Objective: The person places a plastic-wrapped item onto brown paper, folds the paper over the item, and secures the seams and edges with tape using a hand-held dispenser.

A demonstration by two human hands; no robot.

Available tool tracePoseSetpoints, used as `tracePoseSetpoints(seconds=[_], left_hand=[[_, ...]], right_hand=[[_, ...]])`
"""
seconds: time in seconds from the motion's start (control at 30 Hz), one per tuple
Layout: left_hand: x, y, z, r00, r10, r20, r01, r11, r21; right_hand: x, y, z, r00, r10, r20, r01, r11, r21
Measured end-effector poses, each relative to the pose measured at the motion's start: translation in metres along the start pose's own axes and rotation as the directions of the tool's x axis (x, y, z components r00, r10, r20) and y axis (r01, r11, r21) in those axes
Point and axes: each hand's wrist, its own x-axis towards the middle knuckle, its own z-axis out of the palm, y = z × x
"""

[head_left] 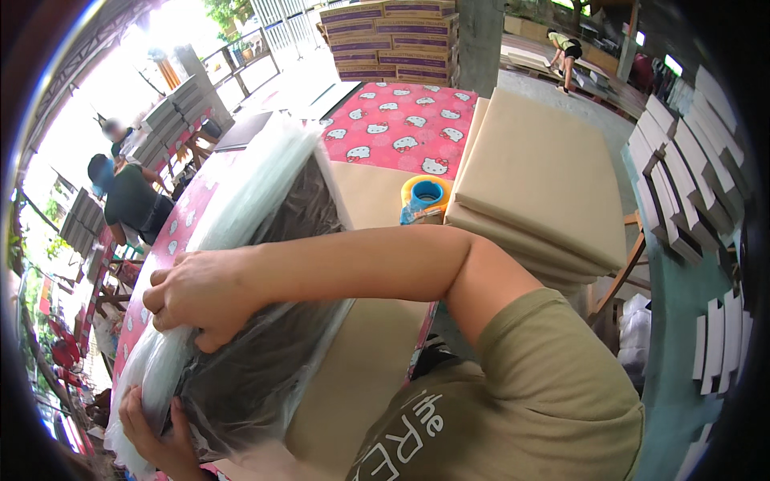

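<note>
A flat dark panel (265, 361) lies on brown paper (345, 393), partly covered by clear, whitish plastic wrapping (255, 191) bunched along its left side. My right arm reaches across the picture, and my right hand (204, 290) has its fingers curled on the gathered wrapping at the panel's left edge. Nearer the lower edge, my left hand (156, 433) pinches the same wrapping between thumb and fingers. A tape roll (427, 192) in blue and yellow stands on the brown paper beyond my right forearm.
Brown-paper-wrapped packages (545, 172) are stacked at the right. Pink cartoon-print cloth (385, 120) covers the table. Cartons (389, 40) stand behind it. Grey-white slabs (682, 168) line the far right. One person (136, 196) works at the left, another (565, 56) bends over at the back.
</note>
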Motion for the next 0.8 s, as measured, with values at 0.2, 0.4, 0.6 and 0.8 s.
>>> tracePoseSetpoints(seconds=[0.2, 0.4, 0.6, 0.8], left_hand=[[0.051, 0.034, 0.005, 0.954, -0.037, 0.296, 0.058, 0.996, -0.062], [0.052, 0.035, 0.003, 0.872, -0.175, 0.458, 0.193, 0.981, 0.007], [0.044, 0.019, -0.011, 0.887, -0.212, 0.41, 0.191, 0.977, 0.093], [0.062, 0.04, -0.025, 0.892, -0.071, 0.446, 0.18, 0.961, -0.208]], right_hand=[[-0.02, 0.014, -0.027, 0.991, 0.12, 0.053, -0.122, 0.992, 0.024], [-0.165, 0.066, -0.043, 0.454, 0.751, -0.479, -0.552, 0.659, 0.51], [-0.205, 0.068, 0.066, 0.37, 0.882, -0.293, -0.508, 0.456, 0.731], [-0.19, 0.075, 0.032, 0.205, 0.886, -0.416, -0.363, 0.463, 0.808]])
